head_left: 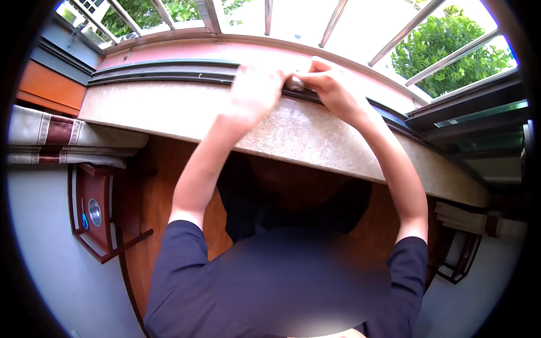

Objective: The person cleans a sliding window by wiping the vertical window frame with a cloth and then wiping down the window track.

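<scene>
Two bare hands are seen at the upper centre of the frame, reached forward over a pale, mottled stone sill point(324, 138) to a dark window track point(163, 76). Between the fingertips, one small silvery thing point(295, 84) is found at the track; it is partly hidden and cannot be identified. The left hand point(253, 93) is blurred, its fingers brought close to the thing, and whether its grip is apart or together cannot be told. By the right hand point(332, 87), thumb and fingers are bent in beside the same thing; whether its grip is clamped on it cannot be told.

At the left of the frame, a reddish-brown wooden stand point(93, 186) is shown. One round metal dish point(94, 212) is set on it, its contents too small to make out, and just beside it one blue-handled tool point(85, 221), apparently scissors, is laid. Two cream-and-maroon curtains are seen, a left curtain point(96, 135) and a right curtain point(470, 219). A second wooden piece point(463, 262) is partly seen at the lower right. Along the top, at least six metal bars point(267, 17) are counted, with green trees point(437, 50) beyond.
</scene>
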The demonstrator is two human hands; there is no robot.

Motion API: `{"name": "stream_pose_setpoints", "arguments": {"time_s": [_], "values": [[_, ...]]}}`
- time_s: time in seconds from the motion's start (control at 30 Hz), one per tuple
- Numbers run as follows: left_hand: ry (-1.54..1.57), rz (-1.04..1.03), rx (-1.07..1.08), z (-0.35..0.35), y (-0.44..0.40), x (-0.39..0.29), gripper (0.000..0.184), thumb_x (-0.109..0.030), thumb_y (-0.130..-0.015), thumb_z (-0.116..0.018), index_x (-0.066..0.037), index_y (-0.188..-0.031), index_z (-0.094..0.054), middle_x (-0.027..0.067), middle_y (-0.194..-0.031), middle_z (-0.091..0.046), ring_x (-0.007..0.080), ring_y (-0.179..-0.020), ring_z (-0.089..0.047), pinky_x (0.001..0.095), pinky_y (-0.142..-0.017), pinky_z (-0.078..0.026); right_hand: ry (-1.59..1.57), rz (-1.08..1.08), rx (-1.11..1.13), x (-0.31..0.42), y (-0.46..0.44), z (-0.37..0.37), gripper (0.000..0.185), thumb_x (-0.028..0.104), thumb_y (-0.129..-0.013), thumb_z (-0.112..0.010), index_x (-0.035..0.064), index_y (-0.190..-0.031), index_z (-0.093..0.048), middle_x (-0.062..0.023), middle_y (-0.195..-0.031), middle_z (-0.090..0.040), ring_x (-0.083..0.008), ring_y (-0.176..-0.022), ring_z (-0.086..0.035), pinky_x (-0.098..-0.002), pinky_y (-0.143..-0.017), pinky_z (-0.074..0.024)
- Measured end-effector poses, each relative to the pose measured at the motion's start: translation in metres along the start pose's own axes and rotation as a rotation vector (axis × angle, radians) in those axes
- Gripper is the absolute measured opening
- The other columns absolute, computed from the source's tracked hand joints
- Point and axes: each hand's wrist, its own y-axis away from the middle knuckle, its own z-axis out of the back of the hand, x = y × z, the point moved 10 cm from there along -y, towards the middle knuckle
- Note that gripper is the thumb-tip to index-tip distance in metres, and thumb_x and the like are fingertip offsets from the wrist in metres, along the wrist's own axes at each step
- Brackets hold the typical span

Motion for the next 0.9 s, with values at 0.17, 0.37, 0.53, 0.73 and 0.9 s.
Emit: {"name": "stream_pose_setpoints", "arguments": {"time_s": [0.17, 0.37, 0.53, 0.73, 0.9], "values": [[0.233, 0.091, -0.245, -0.007, 0.013, 0.096, 0.023, -0.004, -0.096, -0.072, -0.016, -0.112, -0.084, 0.013, -0.098, -0.08, 0.0297, -0.09, -0.078, 0.0422, -0.086, -0.063, -0.047, 0.106, 0.018, 0.033, -0.067, -0.044, 0.022, 0.013, -0.107, -0.064, 0.0109, -0.115, -0.084, -0.0113, -0.097, -0.07, -0.026, -0.088, -0.069, -0.0421, -0.081, -0.0539], [0.227, -0.054, -0.364, 0.007, 0.009, 0.075, 0.013, -0.006, -0.098, -0.073, -0.01, -0.105, -0.083, 0.011, -0.1, -0.082, 0.0264, -0.084, -0.078, 0.0403, -0.086, -0.063, -0.051, 0.084, -0.003, 0.035, -0.051, -0.032, 0.024, 0.0, -0.101, -0.063, 0.0072, -0.113, -0.083, -0.0128, -0.099, -0.07, -0.0282, -0.089, -0.069, -0.0432, -0.085, -0.0561], [0.194, -0.105, -0.193, -0.014, -0.009, -0.022, 0.044, -0.04, -0.115, -0.052, -0.007, -0.111, -0.08, 0.0084, -0.074, -0.074, 0.0153, -0.056, -0.066, 0.0306, -0.05, -0.057, 0.053, -0.109, 0.034, -0.009, 0.022, 0.025, 0.025, 0.003, -0.105, -0.063, 0.008, -0.119, -0.082, -0.0114, -0.1, -0.072, -0.0231, -0.087, -0.07, -0.0362, -0.078, -0.0577], [0.296, -0.276, -0.322, -0.004, -0.009, -0.095, 0.022, -0.002, -0.097, -0.061, -0.004, -0.112, -0.077, 0.0183, -0.101, -0.076, 0.0312, -0.091, -0.077, 0.0413, -0.082, -0.065, -0.075, -0.224, -0.038, -0.044, 0.07, 0.055, 0.026, 0.006, -0.098, -0.075, 0.0056, -0.124, -0.08, -0.0101, -0.088, -0.061, -0.0215, -0.081, -0.062, -0.0358, -0.075, -0.051], [0.237, -0.192, -0.283, -0.006, -0.002, -0.039, 0.02, -0.012, -0.102, -0.061, -0.008, -0.113, -0.077, 0.0123, -0.097, -0.078, 0.0269, -0.09, -0.079, 0.0403, -0.079, -0.065, -0.064, -0.178, -0.048, -0.028, 0.037, 0.023, 0.024, 0.01, -0.102, -0.072, 0.0113, -0.123, -0.083, -0.0077, -0.092, -0.062, -0.0205, -0.08, -0.063, -0.0351, -0.075, -0.0528]]}}
